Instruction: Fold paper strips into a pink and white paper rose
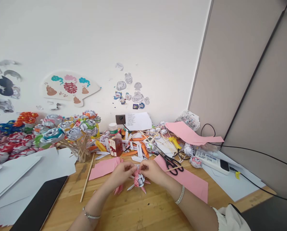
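Observation:
A pink and white folded paper flower (139,180) is between my hands over the wooden table, with pointed strips sticking out around it. My left hand (124,171) pinches its far left edge with the fingertips. On the other side, the fingers of my right hand (153,170) are closed on the far right edge of the same flower. Folded pink paper strips (118,190) lie beside my left hand. Black-handled scissors (171,164) rest on pink paper (193,184) to the right of my right hand. Part of the flower is covered by my fingers.
A bottle of red liquid (114,142) stands behind my left hand, amid scattered paper scraps (138,149). Bunches of paper flowers (73,131) on sticks fill the back left. White sheets (25,173), a black tablet-like slab (41,205) and a wooden stick (87,178) lie left. A power strip (213,162) sits right.

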A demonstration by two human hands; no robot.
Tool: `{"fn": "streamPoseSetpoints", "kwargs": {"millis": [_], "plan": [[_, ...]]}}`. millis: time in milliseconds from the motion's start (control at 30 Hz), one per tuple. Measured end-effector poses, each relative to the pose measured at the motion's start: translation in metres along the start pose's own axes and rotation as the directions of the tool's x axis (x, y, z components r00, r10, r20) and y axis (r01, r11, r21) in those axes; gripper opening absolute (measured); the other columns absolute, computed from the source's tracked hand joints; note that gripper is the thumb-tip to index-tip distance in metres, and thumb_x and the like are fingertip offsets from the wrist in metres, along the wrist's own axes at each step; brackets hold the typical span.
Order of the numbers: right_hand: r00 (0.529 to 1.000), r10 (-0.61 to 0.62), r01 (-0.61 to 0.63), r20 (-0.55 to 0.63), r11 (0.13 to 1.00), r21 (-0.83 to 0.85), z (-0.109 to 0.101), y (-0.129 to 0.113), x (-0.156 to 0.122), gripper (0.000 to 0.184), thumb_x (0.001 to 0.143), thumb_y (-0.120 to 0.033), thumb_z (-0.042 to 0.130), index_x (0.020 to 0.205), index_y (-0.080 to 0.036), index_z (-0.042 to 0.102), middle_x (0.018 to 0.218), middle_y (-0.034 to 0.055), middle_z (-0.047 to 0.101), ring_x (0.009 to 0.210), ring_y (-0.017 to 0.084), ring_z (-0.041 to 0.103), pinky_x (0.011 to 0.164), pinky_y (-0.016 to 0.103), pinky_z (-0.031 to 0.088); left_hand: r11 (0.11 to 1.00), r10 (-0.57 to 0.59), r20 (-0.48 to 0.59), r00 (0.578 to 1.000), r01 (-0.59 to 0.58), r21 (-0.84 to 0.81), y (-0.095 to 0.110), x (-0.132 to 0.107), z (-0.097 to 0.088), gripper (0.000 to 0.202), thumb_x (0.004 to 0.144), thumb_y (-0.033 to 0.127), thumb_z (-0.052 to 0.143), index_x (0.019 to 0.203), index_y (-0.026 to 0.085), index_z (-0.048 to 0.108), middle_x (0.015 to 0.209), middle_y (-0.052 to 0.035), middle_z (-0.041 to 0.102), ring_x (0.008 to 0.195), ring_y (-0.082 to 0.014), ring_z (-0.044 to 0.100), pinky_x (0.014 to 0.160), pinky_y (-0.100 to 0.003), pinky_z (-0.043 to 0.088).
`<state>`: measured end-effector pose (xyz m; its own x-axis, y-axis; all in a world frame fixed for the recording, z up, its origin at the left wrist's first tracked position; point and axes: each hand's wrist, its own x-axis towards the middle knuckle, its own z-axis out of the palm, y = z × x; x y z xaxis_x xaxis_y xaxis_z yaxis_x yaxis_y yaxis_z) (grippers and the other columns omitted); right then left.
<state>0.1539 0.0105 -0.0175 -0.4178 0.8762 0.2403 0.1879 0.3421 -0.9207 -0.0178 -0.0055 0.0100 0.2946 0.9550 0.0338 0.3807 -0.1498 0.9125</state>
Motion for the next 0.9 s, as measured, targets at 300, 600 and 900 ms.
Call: {"fn": "streamPoseSetpoints", "kwargs": {"millis": [300,600,900], "plan": [[0.959,-0.272,0.283,0.078,0.928,-0.242,0.0,-0.001,0.0,0.01,0.078,-0.017,0.062,0.08,-0.022,0.071,0.077,0.001,0.068,0.075,0.016,0.061,0.07,0.025,0.046,0.975,-0.057,0.11,0.992,0.079,-0.208,-0.012,0.003,-0.004,0.046,0.054,0.058,0.071,0.069,0.016,0.057,0.063,0.002,0.061,0.063,-0.0164,0.061,0.064,-0.03,0.05],[0.837,-0.479,0.544,0.263,0.776,-0.32,-0.009,-0.003,0.002,0.018,0.083,-0.012,0.056,0.083,-0.023,0.07,0.08,0.0014,0.071,0.077,0.015,0.061,0.075,0.027,0.045,0.988,-0.042,0.042,0.998,0.048,-0.15,-0.007,0.003,-0.007,0.046,0.053,0.059,0.069,0.063,0.016,0.056,0.055,0.0041,0.056,0.055,-0.0141,0.055,0.059,-0.028,0.046],[0.875,-0.45,0.484,0.181,0.811,-0.329,-0.004,-0.006,-0.002,0.033,0.076,-0.001,0.048,0.089,-0.022,0.071,0.082,0.0032,0.069,0.079,0.015,0.062,0.074,0.027,0.047,0.999,0.0,-0.02,1.0,0.0,-0.035,-0.007,0.004,-0.005,0.039,0.059,0.054,0.065,0.061,0.016,0.057,0.054,0.0039,0.055,0.054,-0.0134,0.052,0.056,-0.026,0.043]]}}
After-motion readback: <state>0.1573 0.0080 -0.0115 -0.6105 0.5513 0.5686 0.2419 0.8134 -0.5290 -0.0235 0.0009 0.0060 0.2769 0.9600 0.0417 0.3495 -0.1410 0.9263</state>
